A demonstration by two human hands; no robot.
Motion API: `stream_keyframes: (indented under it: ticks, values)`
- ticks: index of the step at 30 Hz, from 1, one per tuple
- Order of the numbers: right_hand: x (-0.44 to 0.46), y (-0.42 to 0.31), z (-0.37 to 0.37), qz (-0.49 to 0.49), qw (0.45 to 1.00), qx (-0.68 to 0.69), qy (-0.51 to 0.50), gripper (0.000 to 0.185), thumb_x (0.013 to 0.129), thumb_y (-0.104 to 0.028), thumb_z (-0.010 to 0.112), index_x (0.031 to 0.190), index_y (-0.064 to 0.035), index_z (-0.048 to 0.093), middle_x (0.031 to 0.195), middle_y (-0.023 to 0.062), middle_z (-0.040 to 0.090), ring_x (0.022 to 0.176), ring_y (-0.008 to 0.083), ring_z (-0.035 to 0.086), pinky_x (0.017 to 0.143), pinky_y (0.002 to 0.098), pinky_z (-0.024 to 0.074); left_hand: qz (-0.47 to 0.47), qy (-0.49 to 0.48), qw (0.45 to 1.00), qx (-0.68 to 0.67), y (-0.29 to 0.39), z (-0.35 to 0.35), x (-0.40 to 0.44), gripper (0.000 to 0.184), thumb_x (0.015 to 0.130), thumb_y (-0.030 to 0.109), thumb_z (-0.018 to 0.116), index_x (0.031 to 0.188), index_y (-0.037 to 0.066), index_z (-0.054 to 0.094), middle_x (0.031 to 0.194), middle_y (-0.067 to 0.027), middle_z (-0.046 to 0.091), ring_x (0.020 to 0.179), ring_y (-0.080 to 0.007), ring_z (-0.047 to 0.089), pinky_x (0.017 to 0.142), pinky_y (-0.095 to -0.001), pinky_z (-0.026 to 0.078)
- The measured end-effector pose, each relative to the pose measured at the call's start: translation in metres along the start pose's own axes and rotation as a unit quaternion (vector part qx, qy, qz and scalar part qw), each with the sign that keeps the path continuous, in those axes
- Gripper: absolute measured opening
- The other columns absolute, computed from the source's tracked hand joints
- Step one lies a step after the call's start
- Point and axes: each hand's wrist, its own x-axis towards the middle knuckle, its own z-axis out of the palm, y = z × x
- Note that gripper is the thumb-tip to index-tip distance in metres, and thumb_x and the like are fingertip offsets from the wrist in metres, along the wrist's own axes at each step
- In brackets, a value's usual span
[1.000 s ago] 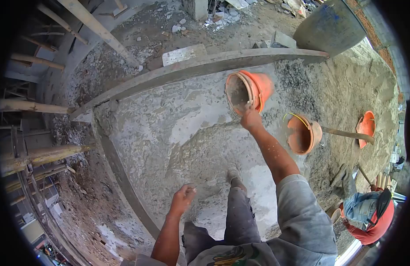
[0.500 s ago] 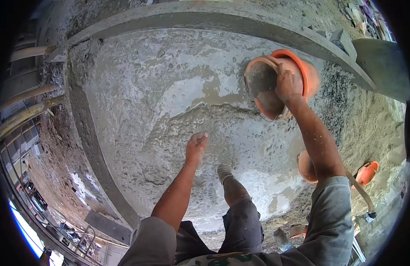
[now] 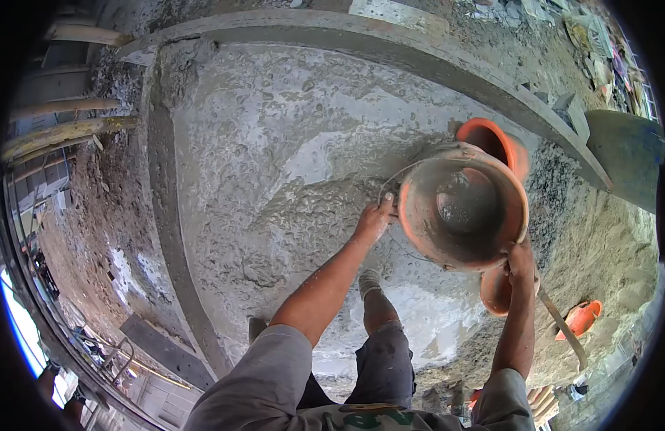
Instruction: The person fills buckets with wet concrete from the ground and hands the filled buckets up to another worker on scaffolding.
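An orange bucket, its inside coated in grey, is held up in front of me with its mouth facing me. Closed on the rim at its lower right is my right hand. My left hand grips the bucket's left side, beside the thin wire handle. A second orange bucket lies tipped just behind the held one. Under them spreads wet grey concrete, rough and pitted, with smoother watery patches.
Boards edge the concrete at the far side, and another board runs along the left. Near my right arm are another orange bucket, a wooden handle and an orange container. A large dark container stands far right.
My left hand has moved right and taken hold of a bucket. My right hand has come down and nearer, and the held bucket now faces me; the other bucket stays behind it.
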Motion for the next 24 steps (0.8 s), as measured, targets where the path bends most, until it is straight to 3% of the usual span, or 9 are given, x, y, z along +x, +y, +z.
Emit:
stream_keyframes:
  ticks: [3,6,9,11,13,16,20,22,24]
  values:
    - [-0.045,0.026,-0.012,0.116,0.991,0.063,0.018,0.002,0.067,-0.004,0.053,0.068,-0.0017,0.053,0.052,0.0012,0.047,0.033,0.0098,0.038,0.028,0.0232,0.025,-0.017,0.003,0.999,0.045,-0.002,0.015,-0.028,0.055,0.093,0.047,0.04,0.095,-0.003,0.064,0.082,-0.0143,0.066,0.077,-0.0224,0.064,0.073,-0.0322,0.048]
    - [-0.062,0.049,-0.017,0.129,0.973,0.184,-0.053,0.005,0.068,-0.002,0.051,0.069,-0.0001,0.056,0.052,0.0008,0.047,0.032,0.0109,0.037,0.027,0.0235,0.0219,0.024,0.051,0.993,0.101,0.003,0.004,-0.049,0.048,0.093,0.046,0.041,0.096,0.006,0.066,0.083,-0.0157,0.066,0.078,-0.024,0.063,0.072,-0.0333,0.047]
    - [-0.075,0.037,0.03,0.03,0.973,0.221,-0.055,0.022,0.069,-0.001,0.051,0.091,0.0025,0.056,0.079,0.0088,0.059,0.057,0.0174,0.057,0.044,0.0262,0.0458,0.119,0.167,0.969,0.14,0.04,-0.047,-0.078,0.045,0.093,0.043,0.044,0.095,0.003,0.065,0.082,-0.0147,0.066,0.075,-0.0245,0.062,0.071,-0.0335,0.046]
    - [-0.082,-0.003,0.083,0.016,0.989,0.147,-0.009,0.025,0.067,-0.001,0.052,0.091,0.0028,0.057,0.083,0.0091,0.058,0.069,0.0188,0.057,0.058,0.028,0.0461,0.118,0.216,0.965,0.089,0.069,-0.084,-0.082,0.046,0.094,0.041,0.044,0.095,-0.001,0.063,0.074,-0.0097,0.063,0.068,-0.0193,0.058,0.067,-0.0306,0.045]
    - [-0.084,-0.051,0.148,-0.136,0.979,0.136,0.07,0.023,0.066,0.002,0.05,0.088,-0.0003,0.055,0.073,0.0022,0.052,0.06,0.0137,0.048,0.057,0.0264,0.0406,0.127,0.241,0.962,-0.031,0.097,-0.114,-0.068,0.048,0.095,0.041,0.042,0.095,-0.003,0.061,0.068,-0.0044,0.057,0.063,-0.0133,0.053,0.064,-0.0276,0.044]
    - [-0.021,-0.075,0.218,-0.272,0.931,0.205,0.128,0.046,0.068,0.005,0.046,0.113,0.0042,0.053,0.092,0.0095,0.059,0.083,0.0183,0.056,0.074,0.0295,0.0445,0.225,0.247,0.935,-0.121,0.112,-0.15,-0.012,0.047,0.095,0.041,0.042,0.096,-0.002,0.061,0.069,-0.004,0.058,0.064,-0.0122,0.054,0.066,-0.0262,0.044]
    - [0.018,-0.088,0.323,-0.441,0.854,0.049,0.271,0.07,0.069,0.001,0.048,0.137,0.0,0.03,0.118,0.0277,0.049,0.107,0.0438,0.049,0.09,0.0422,0.04,0.303,0.169,0.937,-0.049,0.109,-0.182,0.06,0.049,0.094,0.041,0.044,0.083,-0.002,0.064,0.068,-0.0068,0.06,0.063,-0.0153,0.054,0.067,-0.0304,0.045]
    - [0.046,-0.082,0.371,-0.426,0.832,-0.108,0.339,0.079,0.069,-0.001,0.047,0.142,-0.0044,0.017,0.116,0.0295,0.052,0.101,0.0421,0.054,0.087,0.0398,0.0427,0.22,0.0,0.975,-0.033,0.098,-0.192,0.058,0.053,0.092,0.046,0.046,0.065,0.002,0.06,0.058,-0.0071,0.056,0.056,-0.0168,0.051,0.066,-0.0322,0.044]
    - [0.058,-0.062,0.403,-0.419,0.842,-0.142,0.31,0.086,0.069,-0.004,0.047,0.145,-0.0093,0.008,0.113,0.032,0.053,0.097,0.044,0.055,0.084,0.0397,0.0445,0.188,-0.028,0.981,-0.05,0.083,-0.211,0.042,0.055,0.09,0.048,0.048,0.058,0.004,0.054,0.052,-0.0061,0.051,0.052,-0.0163,0.048,0.063,-0.0323,0.043]
